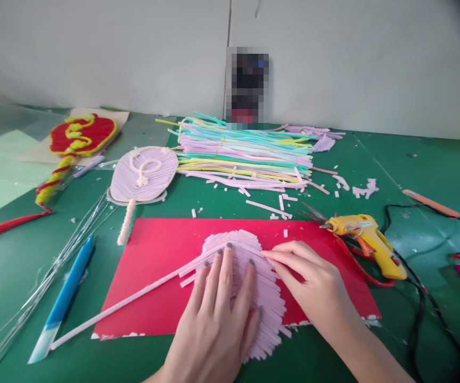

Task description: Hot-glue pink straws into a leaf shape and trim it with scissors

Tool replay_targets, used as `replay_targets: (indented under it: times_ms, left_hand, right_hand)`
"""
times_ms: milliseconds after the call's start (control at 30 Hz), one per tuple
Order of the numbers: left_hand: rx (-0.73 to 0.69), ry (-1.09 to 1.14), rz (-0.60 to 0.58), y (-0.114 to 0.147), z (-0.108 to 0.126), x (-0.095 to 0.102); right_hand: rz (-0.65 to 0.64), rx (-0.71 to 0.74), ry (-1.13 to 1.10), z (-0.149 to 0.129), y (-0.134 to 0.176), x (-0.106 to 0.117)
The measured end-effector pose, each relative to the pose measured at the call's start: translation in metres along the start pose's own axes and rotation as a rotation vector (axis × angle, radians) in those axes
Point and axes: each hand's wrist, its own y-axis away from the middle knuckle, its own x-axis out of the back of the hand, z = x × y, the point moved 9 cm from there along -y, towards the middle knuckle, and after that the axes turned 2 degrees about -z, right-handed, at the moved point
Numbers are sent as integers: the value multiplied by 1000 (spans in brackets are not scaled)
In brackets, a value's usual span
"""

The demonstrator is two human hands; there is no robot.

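Observation:
On a red sheet (158,244) lies a rounded panel of pale pink pipe cleaners (268,303) set side by side in slanting rows, with ragged cut ends. My left hand (218,303) rests flat across it, fingers spread and fingertips pressing down. A long pale pink pipe cleaner (134,295) runs from the lower left, passes under those fingertips and bends at the panel's top. At the panel's upper right edge, my right hand (310,276) pinches that pipe cleaner's short end between thumb and forefinger. My left palm hides part of the panel.
A yellow glue gun (368,236) lies right, over red-handled scissors (352,258), trailing a black cord (421,308). Behind are bundled pipe cleaners (246,151) and scraps. Left are a lilac fan (144,173), a red-and-yellow fan (82,135), wires (60,260) and a blue tube (68,287).

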Motion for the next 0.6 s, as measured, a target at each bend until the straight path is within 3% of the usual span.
replay_targets:
  times_ms: [200, 600]
  left_hand:
    - [95, 65, -33, 4, -7, -5]
    - [51, 64, -38, 3, -7, -5]
  right_hand:
    - [-27, 7, 11, -1, 2, -2]
    - [-59, 16, 72, -4, 5, -2]
